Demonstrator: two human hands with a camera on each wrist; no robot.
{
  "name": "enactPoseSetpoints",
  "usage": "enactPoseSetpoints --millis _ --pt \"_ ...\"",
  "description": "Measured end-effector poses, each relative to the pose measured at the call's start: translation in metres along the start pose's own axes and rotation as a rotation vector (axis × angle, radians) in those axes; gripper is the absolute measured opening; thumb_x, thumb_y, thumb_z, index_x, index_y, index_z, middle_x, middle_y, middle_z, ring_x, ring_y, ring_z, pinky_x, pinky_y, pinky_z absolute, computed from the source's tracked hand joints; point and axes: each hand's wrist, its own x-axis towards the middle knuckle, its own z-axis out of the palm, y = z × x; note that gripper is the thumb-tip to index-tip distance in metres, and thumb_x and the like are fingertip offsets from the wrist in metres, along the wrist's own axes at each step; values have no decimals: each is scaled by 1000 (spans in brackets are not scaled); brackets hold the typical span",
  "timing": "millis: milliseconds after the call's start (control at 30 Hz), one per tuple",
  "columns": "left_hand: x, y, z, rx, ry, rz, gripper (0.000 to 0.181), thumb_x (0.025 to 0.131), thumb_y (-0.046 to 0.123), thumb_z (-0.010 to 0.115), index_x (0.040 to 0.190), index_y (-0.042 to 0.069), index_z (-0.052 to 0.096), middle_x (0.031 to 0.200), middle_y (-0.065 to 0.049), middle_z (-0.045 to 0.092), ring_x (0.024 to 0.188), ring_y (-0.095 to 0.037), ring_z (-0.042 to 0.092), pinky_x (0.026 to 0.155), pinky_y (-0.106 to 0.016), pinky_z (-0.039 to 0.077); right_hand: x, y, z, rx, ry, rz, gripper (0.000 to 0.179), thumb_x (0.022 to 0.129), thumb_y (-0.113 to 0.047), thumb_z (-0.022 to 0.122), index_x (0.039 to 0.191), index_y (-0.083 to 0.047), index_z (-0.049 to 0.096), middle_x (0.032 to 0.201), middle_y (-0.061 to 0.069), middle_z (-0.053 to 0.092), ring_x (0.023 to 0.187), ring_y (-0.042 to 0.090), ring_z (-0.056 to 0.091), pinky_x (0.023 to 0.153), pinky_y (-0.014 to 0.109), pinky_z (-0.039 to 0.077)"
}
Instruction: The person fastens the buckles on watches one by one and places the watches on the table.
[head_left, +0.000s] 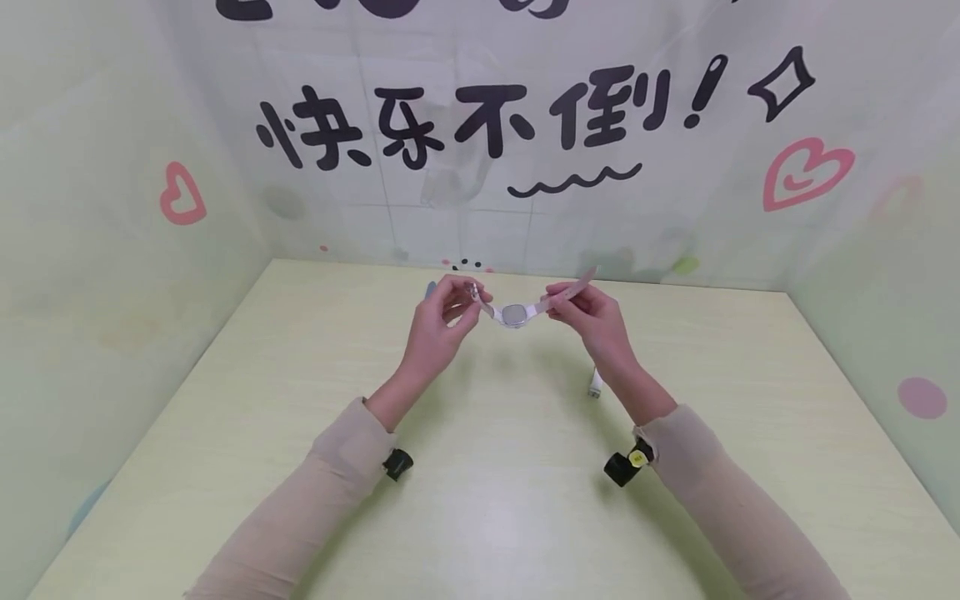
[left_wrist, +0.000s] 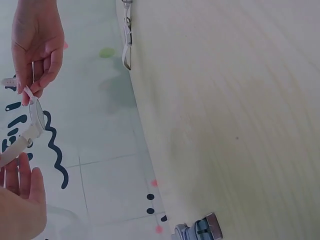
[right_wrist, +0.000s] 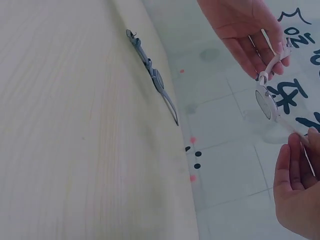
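Observation:
A wristwatch (head_left: 514, 315) with a white strap is held up above the table, its dial in the middle and its strap spread to both sides. My left hand (head_left: 442, 315) pinches the buckle end of the strap between thumb and fingers. On the other side, the strap's free end is pinched by my right hand (head_left: 592, 321), and its tip sticks out past the fingers. The right wrist view shows the round watch case (right_wrist: 266, 104) hanging between the two hands.
A blue-grey watch (right_wrist: 150, 70) lies on the table (head_left: 495, 467) near its back edge, mostly hidden behind my left hand in the head view. Another white strap with a buckle (head_left: 596, 383) lies beside my right wrist. Printed wall sheets enclose the table's back and sides.

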Motion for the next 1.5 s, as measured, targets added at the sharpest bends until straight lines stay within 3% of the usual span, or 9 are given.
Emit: enactPoseSetpoints --millis 233,400,567,733,933,1167,1400,1500 --pt "4 -2 4 -110 -20 -98 27 101 0 50 128 -5 53 111 -21 65 110 -26 65 101 -26 54 -2 -3 3 -58 -40 -68 32 96 -8 64 122 11 60 95 -12 74 93 4 70 87 22 59" --pt "4 3 11 -98 -80 -192 34 106 3 37 138 0 47 115 -18 55 119 -34 63 109 -39 48 -2 -3 5 -83 -71 -109 30 98 -7 62 121 13 61 94 -13 74 92 4 71 86 23 59" --pt "5 7 15 -66 -154 -298 38 109 10 34 145 3 43 112 -15 50 128 -32 59 115 -42 42 -1 -1 6 -108 -92 -128 29 99 -8 60 118 14 61 94 -12 74 90 4 71 86 23 59" --pt "5 8 18 -49 -188 -333 39 109 13 36 145 2 44 116 -17 51 129 -32 58 116 -42 41 -1 0 6 -116 -96 -125 27 99 -10 61 116 11 63 94 -11 74 90 5 71 86 22 59" --pt "5 9 19 -54 -147 -350 36 109 16 39 141 5 52 113 -17 56 120 -31 62 112 -38 45 -1 -1 6 -132 -109 -129 28 99 -11 60 116 12 63 93 -11 74 88 5 70 85 21 59" --pt "3 11 16 -134 -65 -355 37 107 14 45 141 4 54 129 -20 58 121 -31 62 107 -32 49 -1 -2 4 -198 -124 -132 28 99 -10 61 118 10 65 91 -11 73 84 4 69 83 19 59" --pt "3 13 14 -223 -21 -381 36 103 11 53 138 2 58 131 -21 61 127 -35 59 103 -28 51 -2 -4 1 -291 -148 -117 24 99 -9 60 115 7 67 110 24 71 85 3 68 83 19 58" --pt "2 14 13 -220 -16 -388 35 101 12 57 135 3 61 131 -19 65 123 -30 63 101 -26 52 -2 -5 -1 -329 -160 -124 24 99 -9 60 117 6 67 114 28 70 86 1 68 84 18 58"
